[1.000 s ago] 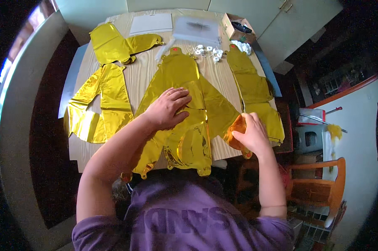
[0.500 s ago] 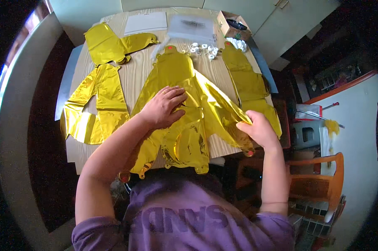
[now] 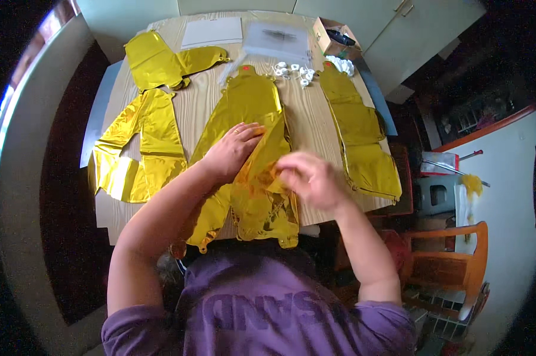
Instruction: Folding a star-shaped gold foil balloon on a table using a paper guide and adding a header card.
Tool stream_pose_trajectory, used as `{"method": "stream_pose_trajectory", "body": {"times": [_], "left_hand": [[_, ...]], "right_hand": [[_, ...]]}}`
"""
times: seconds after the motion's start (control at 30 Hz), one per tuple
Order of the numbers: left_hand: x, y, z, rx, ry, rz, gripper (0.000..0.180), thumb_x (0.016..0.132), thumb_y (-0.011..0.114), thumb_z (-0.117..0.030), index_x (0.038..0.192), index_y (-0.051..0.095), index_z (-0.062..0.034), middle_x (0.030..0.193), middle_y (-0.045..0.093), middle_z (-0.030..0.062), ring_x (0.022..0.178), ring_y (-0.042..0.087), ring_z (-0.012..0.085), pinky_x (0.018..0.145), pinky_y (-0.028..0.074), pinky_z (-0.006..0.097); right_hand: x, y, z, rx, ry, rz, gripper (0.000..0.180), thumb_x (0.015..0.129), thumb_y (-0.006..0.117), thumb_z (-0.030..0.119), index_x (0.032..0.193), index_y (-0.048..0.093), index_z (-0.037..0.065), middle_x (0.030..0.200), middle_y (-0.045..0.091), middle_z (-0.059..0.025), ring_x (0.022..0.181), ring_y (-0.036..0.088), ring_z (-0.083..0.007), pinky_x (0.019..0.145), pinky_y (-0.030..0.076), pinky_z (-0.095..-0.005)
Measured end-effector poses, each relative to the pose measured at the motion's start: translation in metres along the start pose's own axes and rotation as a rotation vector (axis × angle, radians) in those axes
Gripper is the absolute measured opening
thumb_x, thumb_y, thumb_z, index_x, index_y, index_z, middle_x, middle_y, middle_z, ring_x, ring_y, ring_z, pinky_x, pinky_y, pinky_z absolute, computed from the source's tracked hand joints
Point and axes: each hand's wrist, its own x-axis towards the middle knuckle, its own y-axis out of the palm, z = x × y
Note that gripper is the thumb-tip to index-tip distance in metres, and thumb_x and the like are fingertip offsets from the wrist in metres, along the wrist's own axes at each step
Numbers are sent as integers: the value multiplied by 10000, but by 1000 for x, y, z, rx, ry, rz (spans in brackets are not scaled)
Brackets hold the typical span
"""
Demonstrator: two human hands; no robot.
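Observation:
A flat, uninflated gold foil balloon (image 3: 244, 95) lies in the middle of the table, its near end at the edge in front of me. My left hand (image 3: 233, 151) rests on it with the fingers laid flat, pressing the foil down. Beside it, my right hand (image 3: 315, 181), blurred by motion, has its fingers closed on a flap of the same balloon, folded inward across the middle. Part of the flap is hidden behind the fingers. Two more flat gold balloons lie to the left, a bent one (image 3: 152, 62) behind an angular one (image 3: 159, 130). Another, folded long (image 3: 363, 139), lies at the right.
Along the table's far side are a white sheet (image 3: 211, 32), clear plastic bags (image 3: 277, 38), several small white rolls (image 3: 303, 74), a crumpled white wad (image 3: 342, 65) and a cardboard box (image 3: 324, 35) with a black item. A wooden chair (image 3: 478, 255) stands at the right.
My right hand has moved left and carried the balloon's right-hand flap inward over its middle. My left hand has stayed in place on the foil.

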Motion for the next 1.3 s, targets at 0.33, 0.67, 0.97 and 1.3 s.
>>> {"method": "stream_pose_trajectory", "body": {"times": [0.33,0.67,0.97,1.3], "left_hand": [[3,-3,-2,-16,-29,34,456,884,581,-136,1319,555,-6,1446,500,171,1393,423,357,1179,300,485],[4,-2,-6,-114,-73,-73,363,955,549,-109,1296,564,14,1376,566,201,1323,498,399,1131,371,496],[31,-35,-17,-266,-109,-187,316,932,617,-117,1231,621,-15,1317,595,202,1206,576,402,1040,471,461],[70,18,24,43,-43,-64,363,916,626,-206,1239,632,-41,1324,596,178,1260,542,368,1082,428,464]], "right_hand": [[4,19,-58,-598,33,201,638,1038,466,419,1530,351,31,1621,292,-146,1510,238,-307,1240,140,-485],[5,8,-56,-538,-61,258,623,1012,498,377,1506,377,17,1609,314,-150,1509,232,-325,1240,110,-514],[3,7,-58,-573,-58,284,632,1004,524,360,1521,347,43,1599,320,-161,1495,249,-351,1230,160,-515],[4,10,-66,-629,-76,335,655,1053,411,409,1573,239,49,1623,264,-181,1513,197,-366,1238,111,-502]]}}
